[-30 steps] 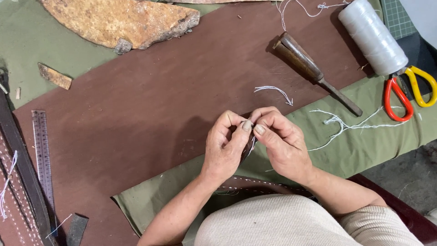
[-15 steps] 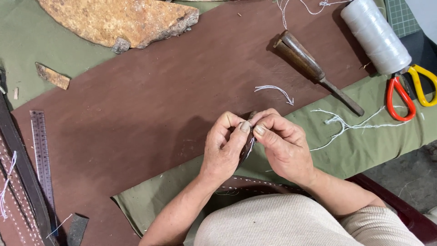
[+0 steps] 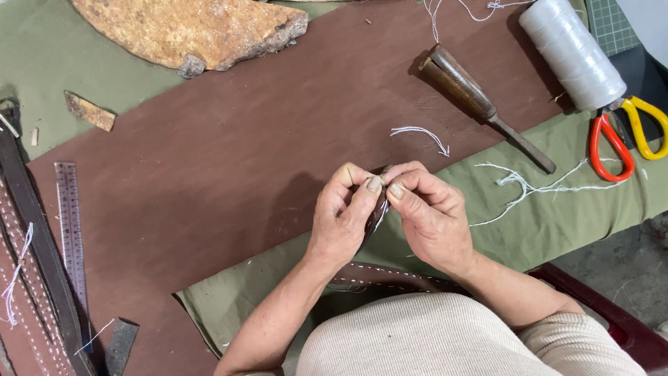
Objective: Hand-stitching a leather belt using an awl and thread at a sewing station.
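a small dark brown leather piece with a curved edge [image 3: 378, 212] is held up between both hands, just above the near edge of the large dark brown leather sheet [image 3: 209, 174] that covers the counter. the left hand [image 3: 342, 223] has its fingers [image 3: 373, 185] pressed together on the piece from one side, and the right hand [image 3: 426, 216] pinches it from the other side — thumb tips nearly touching, probably to keep the edge steady for fine work. a stitched brown strap [image 3: 390, 277] lies under the wrists on the olive green cloth [image 3: 557, 223]. loose white thread [image 3: 529, 184] lies on the cloth just to the right, near the hands. farther away, within reach, are a wooden-handled awl [image 3: 480, 104], a big spool of white thread [image 3: 572, 52] and red and yellow scissors [image 3: 623, 132]. at the left lie a metal ruler [image 3: 69, 230] and dark straps [image 3: 35, 237] — well apart from the hands.
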